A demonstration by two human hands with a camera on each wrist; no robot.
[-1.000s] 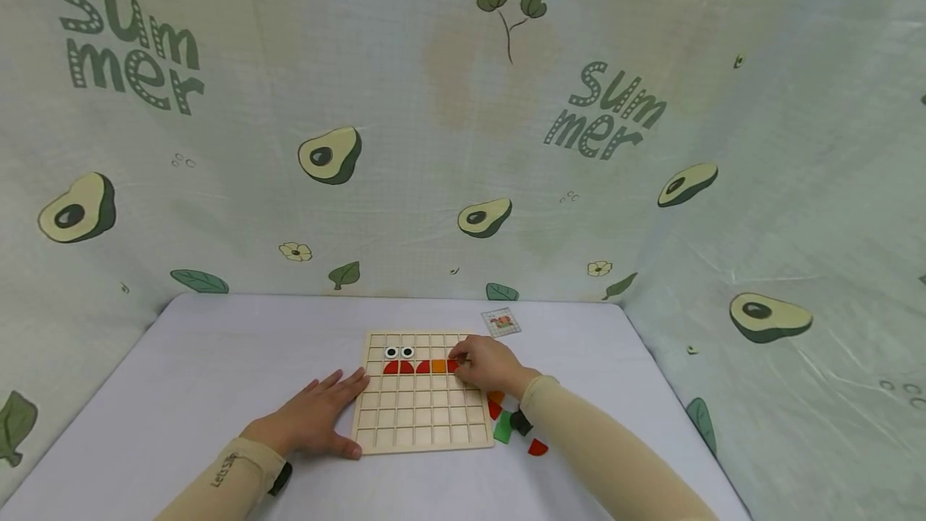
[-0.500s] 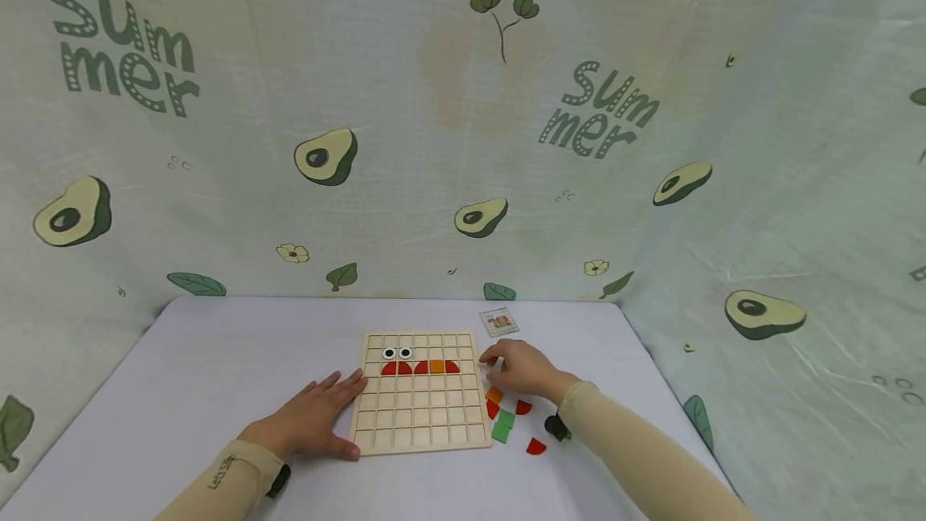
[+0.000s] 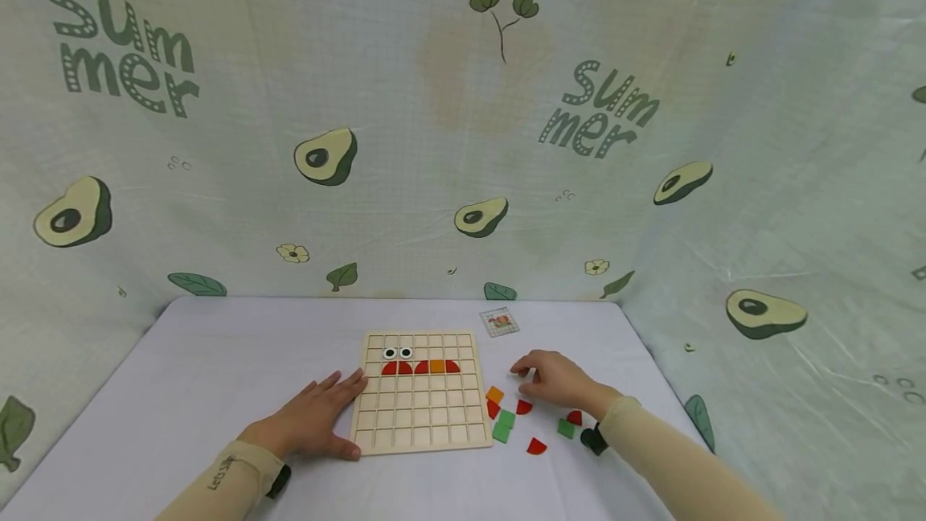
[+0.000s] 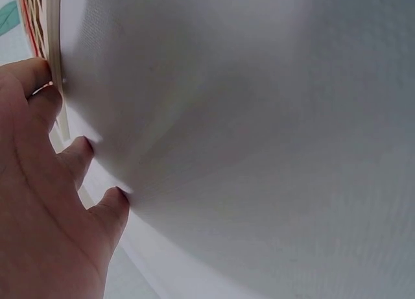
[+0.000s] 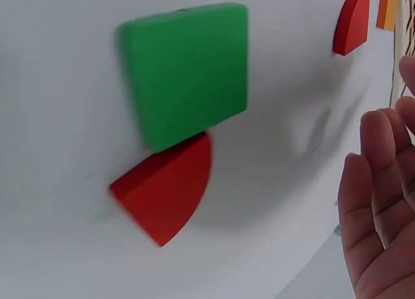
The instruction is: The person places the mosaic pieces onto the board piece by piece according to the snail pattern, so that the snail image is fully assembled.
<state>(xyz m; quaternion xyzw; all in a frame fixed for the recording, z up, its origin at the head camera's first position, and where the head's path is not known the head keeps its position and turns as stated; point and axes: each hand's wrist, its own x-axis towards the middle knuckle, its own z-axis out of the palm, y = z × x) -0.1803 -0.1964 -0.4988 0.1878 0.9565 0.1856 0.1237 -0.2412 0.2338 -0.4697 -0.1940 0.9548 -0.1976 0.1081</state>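
A pale wooden grid board [image 3: 434, 400] lies on the white table. In its upper rows sit two eye tiles [image 3: 406, 353], several red quarter-round tiles [image 3: 389, 368] and an orange square tile [image 3: 437, 367]. My left hand [image 3: 314, 418] rests flat with spread fingers, touching the board's left edge; the left wrist view shows its fingers [image 4: 107, 211] beside that edge. To the right of the board my right hand [image 3: 559, 379] hovers above the table, fingers loosely bent and holding nothing. Below its wrist lie a green square tile [image 5: 188, 72] and a red quarter-round tile [image 5: 168, 189].
Loose tiles lie right of the board: an orange square [image 3: 495, 394], green squares [image 3: 501, 431] and red quarter-rounds [image 3: 536, 446]. A picture card [image 3: 499, 322] lies behind the board's right corner. Patterned cloth [image 3: 405, 248] hangs behind the table.
My right hand has left the red quarter-round tile in the board's second row and moved right, off the board. More loose tiles now show. The left hand has stayed in place.
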